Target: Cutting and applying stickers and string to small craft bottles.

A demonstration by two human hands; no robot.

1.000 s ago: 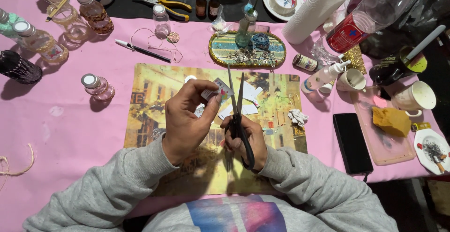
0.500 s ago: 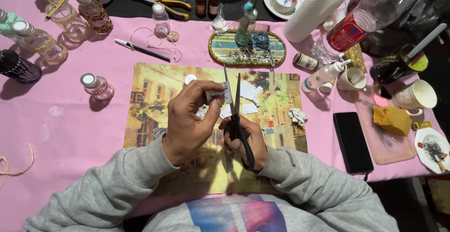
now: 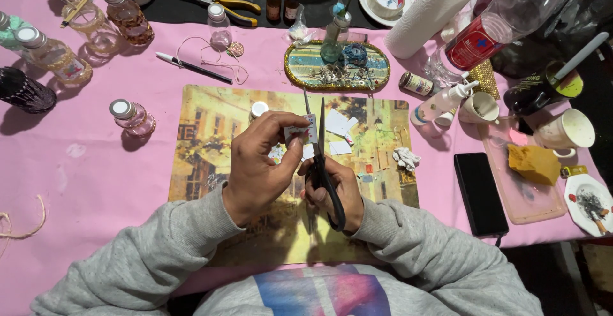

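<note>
Our left hand (image 3: 258, 172) pinches a paper scrap (image 3: 300, 131) up off the mat (image 3: 211, 137); right hand (image 3: 335, 191) fingers grip scissors (image 3: 319, 156), blades parted toward 12, scrap between them for cutting.

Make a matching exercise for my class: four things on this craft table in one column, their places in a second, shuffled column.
Things:
1. scissors
2. paper towel roll
3. black phone
4. yellow-handled pliers

Places:
A. flat at the table's right edge, beside the pink tray
B. in the right hand
C. on the dark strip at the far side
D. lying far right, next to a clear plastic bottle

Pairs: 1-B, 2-D, 3-A, 4-C
</note>
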